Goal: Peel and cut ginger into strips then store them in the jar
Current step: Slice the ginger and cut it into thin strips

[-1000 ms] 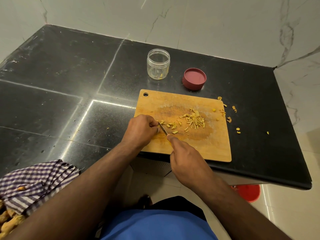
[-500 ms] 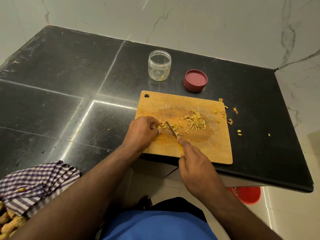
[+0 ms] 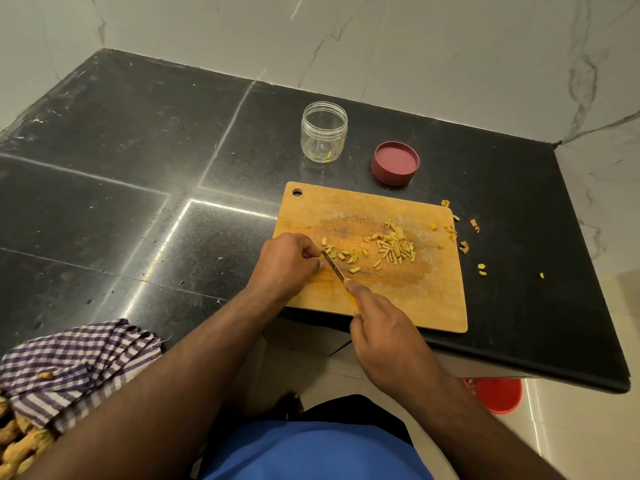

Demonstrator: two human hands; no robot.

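I am looking down at the black table [image 3: 145, 174], where the wooden cutting board [image 3: 433, 299] is lying near the front edge, towards the right end. My left hand [image 3: 285, 265] is resting curled on the board's left part, its fingertips bunched together and pressing down on a small piece of ginger that I can barely make out beneath them. My right hand [image 3: 384, 337] is closed around the knife [image 3: 333, 266], forefinger stretched along the top; the thin blade is angling up and left, its tip just beside the left fingertips. The cut ginger strips [image 3: 394, 249] are lying heaped in the middle of the board, with looser bits scattered between them and the blade. Ginger peel scraps [image 3: 464, 245] are sitting on the table just off the board's right edge. The clear jar [image 3: 323, 131] is standing upright and uncapped behind the board, holding only a strip or two. Its red lid [image 3: 395, 163] is lying to the jar's right, apart from it. A checked cloth [image 3: 76, 365] is bunched at the front left edge of the table, with whole ginger roots [image 3: 20, 445] beside it.
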